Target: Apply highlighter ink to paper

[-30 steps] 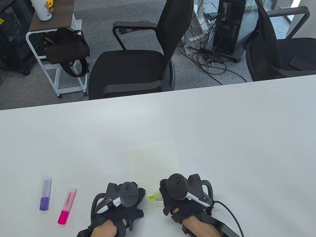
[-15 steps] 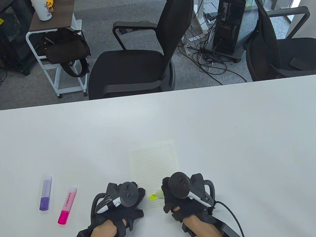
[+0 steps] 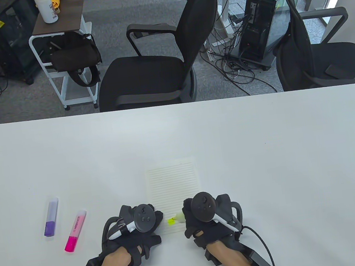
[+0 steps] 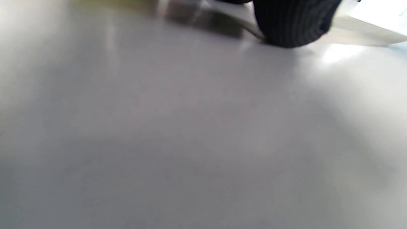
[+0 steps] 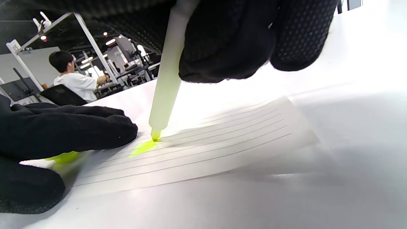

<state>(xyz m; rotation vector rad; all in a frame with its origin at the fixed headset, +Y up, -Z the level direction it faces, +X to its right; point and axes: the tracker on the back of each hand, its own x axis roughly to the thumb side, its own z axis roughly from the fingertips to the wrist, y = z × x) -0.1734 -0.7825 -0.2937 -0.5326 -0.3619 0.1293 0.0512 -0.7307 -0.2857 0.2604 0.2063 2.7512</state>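
Note:
A lined sheet of paper [image 3: 172, 182] lies on the white table [image 3: 264, 147]. My right hand [image 3: 188, 218] grips an uncapped yellow highlighter [image 5: 163, 92], tilted, with its tip on the sheet's near left corner. A short yellow mark [image 5: 143, 148] lies by the tip, also seen in the table view [image 3: 170, 220]. My left hand [image 3: 154, 219] rests on the sheet's near left edge, its fingers [image 5: 79, 127] stretched toward the tip. A yellow-green piece [image 5: 63, 157], apparently the cap, shows between those fingers and the hand below. The left wrist view shows blurred table and one fingertip [image 4: 294, 25].
A purple highlighter [image 3: 51, 217] and a pink highlighter [image 3: 75, 230], both capped, lie on the table to the left of my left hand. Two black office chairs [image 3: 161, 63] stand beyond the far table edge. Glove cables trail off the near edge.
My right hand has shifted slightly to the right while the highlighter tip stays at the sheet's near left corner. The left hand and paper have not moved.

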